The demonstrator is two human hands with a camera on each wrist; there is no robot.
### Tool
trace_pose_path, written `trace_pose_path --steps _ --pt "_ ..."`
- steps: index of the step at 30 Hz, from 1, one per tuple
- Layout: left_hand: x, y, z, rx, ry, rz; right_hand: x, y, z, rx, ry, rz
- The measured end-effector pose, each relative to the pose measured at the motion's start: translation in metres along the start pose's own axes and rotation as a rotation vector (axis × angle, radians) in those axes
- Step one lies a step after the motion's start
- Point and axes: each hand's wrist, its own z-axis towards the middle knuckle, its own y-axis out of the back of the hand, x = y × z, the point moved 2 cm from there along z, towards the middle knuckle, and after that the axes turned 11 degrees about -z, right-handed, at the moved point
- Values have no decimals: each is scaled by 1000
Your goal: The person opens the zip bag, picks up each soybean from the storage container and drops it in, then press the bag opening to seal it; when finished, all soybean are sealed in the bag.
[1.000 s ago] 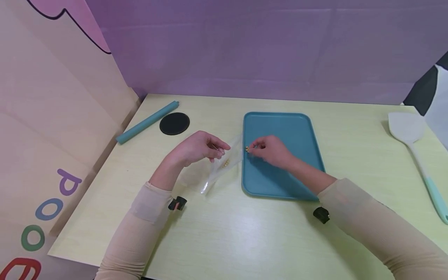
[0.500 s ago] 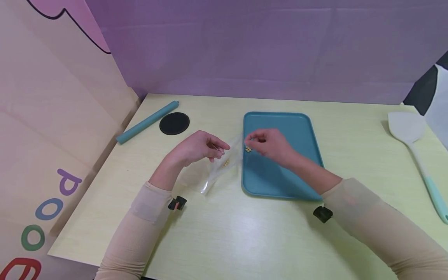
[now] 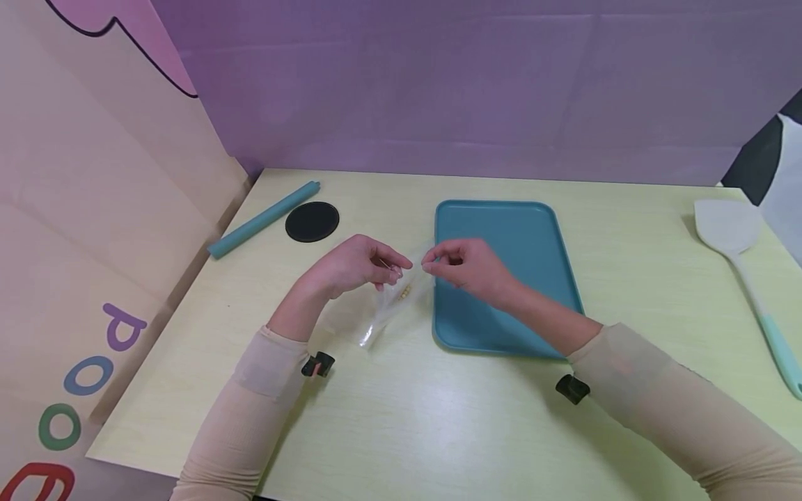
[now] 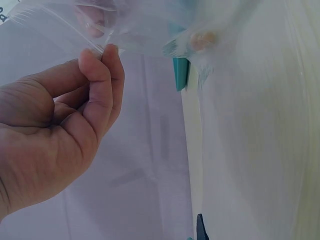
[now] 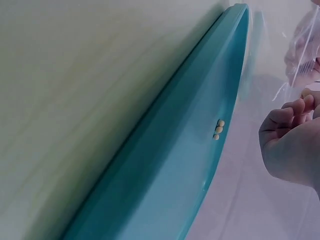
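My left hand pinches the upper edge of a clear plastic bag, left of the blue tray. A few small round tan beans, like soybeans, lie low in the bag; they blur into a tan patch in the left wrist view. My right hand is at the bag's mouth, thumb and fingertips pinched on what looks like one small tan bean. Several more tan beans sit against the tray's rim in the right wrist view; in the head view my right hand hides them.
A blue-green rolled tube and a black round mat lie at the back left. At the right edge is a white spatula with a mint handle. A purple backdrop rises behind the table.
My right hand has lifted from the beans at the tray's left rim and moved left to the bag's mouth. The left hand and the bag have stayed in place.
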Motion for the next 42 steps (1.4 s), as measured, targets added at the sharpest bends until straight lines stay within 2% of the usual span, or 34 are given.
trace_pose_path --steps 13,18,23,28,35,42 --pt "1 1 1 -1 4 -4 0 0 -1 -9 15 4" --pt "0 0 0 -2 6 -13 0 2 1 -67 35 19" --pt "0 1 1 -6 5 -7 -3 5 3 -139 21 2" --pt "0 1 0 -8 6 -14 -10 9 8 -172 -26 -69" --pt "0 -1 0 -6 10 -24 -27 11 14 -155 -58 -252" --pt "2 -1 2 -1 1 -29 -45 11 17 -119 -55 -282"
